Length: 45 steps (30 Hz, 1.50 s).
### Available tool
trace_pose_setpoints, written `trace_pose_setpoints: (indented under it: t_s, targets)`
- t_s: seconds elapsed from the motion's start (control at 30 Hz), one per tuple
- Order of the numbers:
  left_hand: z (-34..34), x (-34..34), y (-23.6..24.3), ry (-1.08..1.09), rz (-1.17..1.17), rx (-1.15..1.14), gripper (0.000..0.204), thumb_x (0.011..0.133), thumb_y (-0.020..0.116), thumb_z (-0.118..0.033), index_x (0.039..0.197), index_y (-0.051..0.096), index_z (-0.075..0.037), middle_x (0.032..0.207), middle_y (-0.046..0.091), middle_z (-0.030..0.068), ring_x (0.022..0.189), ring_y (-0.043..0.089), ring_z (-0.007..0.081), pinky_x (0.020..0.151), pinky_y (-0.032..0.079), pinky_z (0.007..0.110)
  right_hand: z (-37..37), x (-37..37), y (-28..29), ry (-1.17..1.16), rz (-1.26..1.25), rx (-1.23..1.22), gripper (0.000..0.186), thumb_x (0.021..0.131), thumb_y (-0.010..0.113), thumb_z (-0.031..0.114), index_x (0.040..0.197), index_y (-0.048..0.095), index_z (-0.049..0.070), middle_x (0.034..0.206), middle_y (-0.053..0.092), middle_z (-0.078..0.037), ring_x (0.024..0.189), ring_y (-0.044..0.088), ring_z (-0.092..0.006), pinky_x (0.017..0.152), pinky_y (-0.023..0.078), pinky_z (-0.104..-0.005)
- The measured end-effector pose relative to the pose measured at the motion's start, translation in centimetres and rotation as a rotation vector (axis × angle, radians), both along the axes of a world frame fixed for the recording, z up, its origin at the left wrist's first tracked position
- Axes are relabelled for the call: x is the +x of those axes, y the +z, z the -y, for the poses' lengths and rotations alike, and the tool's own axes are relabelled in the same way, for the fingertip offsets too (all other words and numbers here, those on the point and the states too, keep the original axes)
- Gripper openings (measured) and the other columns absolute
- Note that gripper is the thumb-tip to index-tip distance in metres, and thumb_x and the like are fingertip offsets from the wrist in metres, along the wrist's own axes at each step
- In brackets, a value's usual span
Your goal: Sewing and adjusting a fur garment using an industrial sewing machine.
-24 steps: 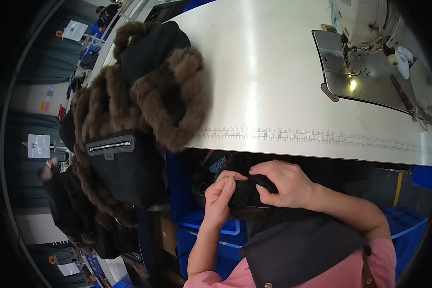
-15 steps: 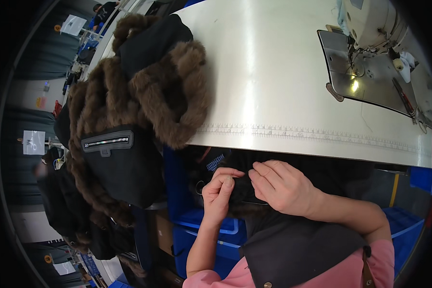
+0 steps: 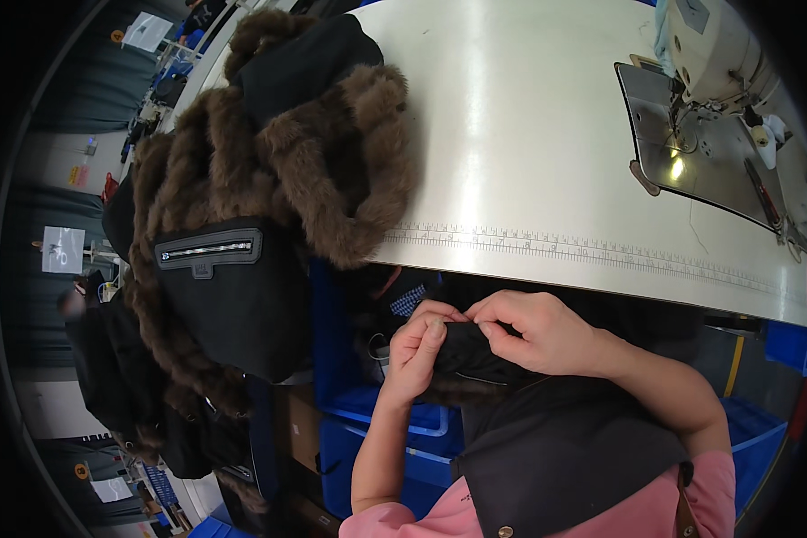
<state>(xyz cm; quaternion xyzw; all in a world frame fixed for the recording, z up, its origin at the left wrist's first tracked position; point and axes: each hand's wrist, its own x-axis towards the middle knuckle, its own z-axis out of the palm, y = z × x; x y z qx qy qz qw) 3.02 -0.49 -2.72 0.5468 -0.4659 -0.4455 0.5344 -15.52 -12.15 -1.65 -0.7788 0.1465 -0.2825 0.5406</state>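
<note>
White rectangular paper signs are seen at the far left (image 3: 62, 249), upper left (image 3: 147, 30) and lower left (image 3: 112, 490), with a small yellow-orange wall label (image 3: 76, 176) between.

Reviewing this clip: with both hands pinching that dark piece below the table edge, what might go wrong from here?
1. The left hand and right hand hold the black fabric piece by its top edge only, off the table; it could slip into the blue bins below.
2. The fur-trimmed garment pile overhangs the table's left end and might slide off.
</note>
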Motion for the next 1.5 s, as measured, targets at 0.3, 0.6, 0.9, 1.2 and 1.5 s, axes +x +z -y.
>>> trace_pose_setpoints:
  t_s: [0.3,0.6,0.9,1.2,1.5]
  targets:
    - [0.17,0.31,-0.43,0.001,0.055,-0.026,0.031,0.102,0.048,-0.020,0.094,0.065,0.004,0.103,0.062,0.0124,0.094,0.060,0.0178,0.086,0.046,0.028,0.79,-0.13,-0.27,0.095,0.005,0.006,0.013,0.091,0.059,0.005,0.102,0.065,-0.001,0.102,0.069,-0.012,0.081,0.068,-0.0228,0.071,0.054,-0.0302]
    - [0.06,0.15,-0.41,0.016,0.058,-0.024,0.031,0.102,0.049,-0.020,0.092,0.065,0.004,0.101,0.064,0.0127,0.093,0.060,0.0186,0.086,0.046,0.029,0.93,-0.36,0.04,0.120,-0.026,0.061,0.016,0.091,0.060,0.005,0.104,0.066,-0.001,0.104,0.069,-0.012,0.083,0.068,-0.0214,0.072,0.054,-0.0293]
    - [0.16,0.17,-0.39,0.012,0.051,-0.012,0.031,0.102,0.048,-0.019,0.093,0.066,0.004,0.101,0.064,0.0130,0.093,0.061,0.0186,0.086,0.046,0.029,0.95,-0.31,-0.30,0.088,-0.004,0.043,0.013,0.090,0.060,0.004,0.100,0.066,-0.001,0.103,0.070,-0.012,0.086,0.069,-0.0225,0.075,0.054,-0.0299]
    - [0.35,-0.05,-0.36,0.023,0.043,-0.002,0.030,0.102,0.049,-0.019,0.094,0.067,0.004,0.102,0.064,0.0125,0.093,0.061,0.0176,0.086,0.046,0.028,0.53,-0.33,0.12,0.022,-0.039,0.063,0.011,0.084,0.064,0.002,0.094,0.067,-0.001,0.099,0.071,-0.012,0.083,0.069,-0.0211,0.074,0.054,-0.0287]
    - [0.31,0.03,-0.41,0.006,0.028,0.002,0.031,0.102,0.050,-0.020,0.095,0.067,0.005,0.102,0.064,0.0118,0.094,0.061,0.0171,0.086,0.046,0.028,0.57,-0.22,-0.32,0.026,0.044,0.102,0.013,0.084,0.063,0.004,0.094,0.067,-0.003,0.092,0.070,-0.014,0.077,0.068,-0.0244,0.070,0.054,-0.0305]
